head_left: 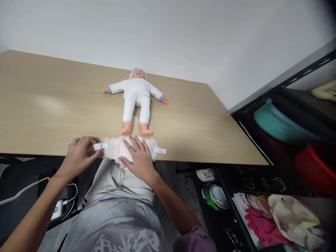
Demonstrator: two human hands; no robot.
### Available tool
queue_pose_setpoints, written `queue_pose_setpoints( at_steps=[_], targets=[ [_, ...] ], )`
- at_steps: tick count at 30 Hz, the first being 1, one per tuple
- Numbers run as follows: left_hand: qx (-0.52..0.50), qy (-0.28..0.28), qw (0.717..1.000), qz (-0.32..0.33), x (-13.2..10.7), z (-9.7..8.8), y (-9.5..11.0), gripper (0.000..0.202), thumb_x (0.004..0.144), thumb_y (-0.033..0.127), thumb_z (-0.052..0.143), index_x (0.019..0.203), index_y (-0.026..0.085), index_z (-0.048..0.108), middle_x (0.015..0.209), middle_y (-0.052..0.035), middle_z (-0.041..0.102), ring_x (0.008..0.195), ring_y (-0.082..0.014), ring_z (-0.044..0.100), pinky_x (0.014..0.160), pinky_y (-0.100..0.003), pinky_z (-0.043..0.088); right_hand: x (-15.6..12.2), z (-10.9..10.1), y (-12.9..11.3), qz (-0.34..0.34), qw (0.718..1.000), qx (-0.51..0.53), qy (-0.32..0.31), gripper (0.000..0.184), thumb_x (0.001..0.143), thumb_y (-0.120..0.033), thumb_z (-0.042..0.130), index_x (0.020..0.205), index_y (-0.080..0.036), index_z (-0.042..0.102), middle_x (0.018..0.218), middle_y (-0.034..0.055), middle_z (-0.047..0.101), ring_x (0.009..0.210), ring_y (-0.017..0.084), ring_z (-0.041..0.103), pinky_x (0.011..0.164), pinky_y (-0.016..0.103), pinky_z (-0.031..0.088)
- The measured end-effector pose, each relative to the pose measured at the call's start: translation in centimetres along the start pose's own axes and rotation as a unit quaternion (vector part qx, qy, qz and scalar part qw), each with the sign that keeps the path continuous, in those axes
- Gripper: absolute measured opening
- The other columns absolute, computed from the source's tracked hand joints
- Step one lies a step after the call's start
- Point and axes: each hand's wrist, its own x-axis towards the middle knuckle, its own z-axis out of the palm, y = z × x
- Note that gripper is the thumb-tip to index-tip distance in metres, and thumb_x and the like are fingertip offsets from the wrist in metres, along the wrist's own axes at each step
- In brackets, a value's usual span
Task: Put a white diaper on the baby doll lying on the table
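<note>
Diaper (123, 150): at the desk (196, 129) front edge, just below the doll's feet; near side appears to reach slightly past the edge. Laid out sideways, left tab (100, 146) and right tab (160, 151) sticking out at the ends.

Left hand (78, 154): thumb and fingers curled together at the left tab, apparently pinching it; exact contact partly hidden. Right hand (139, 157): fingers spread, palm down over the diaper's middle. Right tab untouched.

Doll (137, 91): on its back, arms out, clear of both hands.

Handling (judged): diaper very light, soft, limp; should crease or slide easily, so a flat palm at the centre is a sound anchor. Padded middle likely springy, side wings thin and floppy. Tabs look somewhat stiffer; best hold is thumb and forefinger at a tab's base, pulling gently, as a hard tug could tear the wing. Not breakable otherwise.
</note>
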Motion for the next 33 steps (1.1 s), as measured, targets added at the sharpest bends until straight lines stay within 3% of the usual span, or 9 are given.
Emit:
queue_pose_setpoints(
  at_steps=[3,8,14,17,22,26,28,30,33],
  targets=[
    [0.045,-0.014,0.999,0.001,0.6,-0.7,-1.3,0.044,0.1,0.066,0.069,0.11,0.024,0.071,0.15,-0.0176,0.074,0.139,-0.0433,0.061,0.12,-0.058,0.042,0.0,0.0,0.0,-0.001,1.0,-0.001,0.002,0.077,0.116,-0.068,0.059,0.18,-0.027,0.045,0.19,0.0087,0.04,0.178,0.033,0.031,0.148,0.061,0.022],
    [-0.029,-0.113,0.993,-0.01,2.1,-1.7,-0.7,0.055,0.098,0.079,0.068,0.111,0.027,0.078,0.149,-0.012,0.077,0.14,-0.04,0.063,0.126,-0.056,0.038,0.0,0.1,0.0,-0.004,1.0,0.0,0.006,0.077,0.116,-0.068,0.06,0.181,-0.029,0.045,0.19,0.0088,0.04,0.178,0.032,0.032,0.147,0.061,0.023],
    [-0.157,-0.148,0.973,-0.076,2.7,-2.3,0.1,0.059,0.101,0.081,0.065,0.088,0.024,0.075,0.117,-0.0074,0.086,0.102,-0.0288,0.073,0.093,-0.037,0.053,-0.1,0.2,0.1,-0.003,1.0,0.001,0.006,0.078,0.116,-0.069,0.058,0.181,-0.029,0.045,0.19,0.009,0.039,0.178,0.032,0.031,0.147,0.062,0.023],
    [-0.127,-0.126,0.981,-0.073,2.3,-2.8,-1.0,0.052,0.104,0.072,0.067,0.089,0.023,0.074,0.116,-0.0045,0.086,0.097,-0.0253,0.071,0.09,-0.035,0.051,-0.1,0.3,0.2,-0.003,1.0,0.002,0.007,0.078,0.116,-0.069,0.059,0.181,-0.029,0.045,0.19,0.0088,0.04,0.178,0.032,0.031,0.147,0.062,0.023],
    [0.079,-0.044,0.996,-0.009,2.4,-2.9,-2.7,0.065,0.109,0.075,0.049,0.093,0.019,0.076,0.106,-0.006,0.08,0.099,-0.0272,0.069,0.1,-0.045,0.047,-0.1,0.3,0.1,-0.001,1.0,0.004,0.007,0.078,0.116,-0.069,0.059,0.18,-0.028,0.046,0.19,0.0085,0.04,0.178,0.033,0.032,0.148,0.062,0.022],
    [0.126,0.011,0.989,0.075,5.8,-1.3,-0.6,0.05,0.114,0.059,0.05,0.12,0.016,0.074,0.124,-0.0113,0.078,0.116,-0.0322,0.068,0.11,-0.049,0.049,-0.1,0.2,0.1,0.0,1.0,0.005,0.009,0.077,0.115,-0.067,0.061,0.18,-0.031,0.046,0.189,0.0086,0.041,0.177,0.034,0.034,0.147,0.063,0.024],
    [0.133,-0.012,0.979,0.154,8.8,0.0,1.7,0.041,0.109,0.039,0.062,0.142,0.015,0.069,0.149,-0.0196,0.072,0.135,-0.0385,0.064,0.118,-0.053,0.048,-0.1,0.1,0.1,0.001,1.0,0.002,0.009,0.076,0.115,-0.067,0.061,0.18,-0.031,0.046,0.189,0.0084,0.041,0.177,0.034,0.034,0.147,0.063,0.024],
    [0.156,-0.06,0.957,0.236,12.3,1.5,4.1,0.065,0.101,0.021,0.068,0.164,0.019,0.058,0.172,-0.0224,0.057,0.152,-0.0433,0.055,0.124,-0.057,0.044,-0.2,0.1,0.1,0.0,1.0,0.0,0.008,0.077,0.115,-0.067,0.062,0.18,-0.031,0.045,0.189,0.0084,0.041,0.177,0.034,0.034,0.147,0.063,0.024],
    [0.203,-0.153,0.893,0.371,16.8,3.6,6.7,0.101,0.087,0.009,0.077,0.18,0.031,0.042,0.192,-0.0157,0.033,0.17,-0.0453,0.037,0.134,-0.059,0.034,-0.2,0.1,0.1,0.001,1.0,0.006,0.005,0.076,0.114,-0.066,0.064,0.18,-0.032,0.046,0.189,0.0081,0.042,0.177,0.034,0.035,0.147,0.064,0.024]
  ],
)
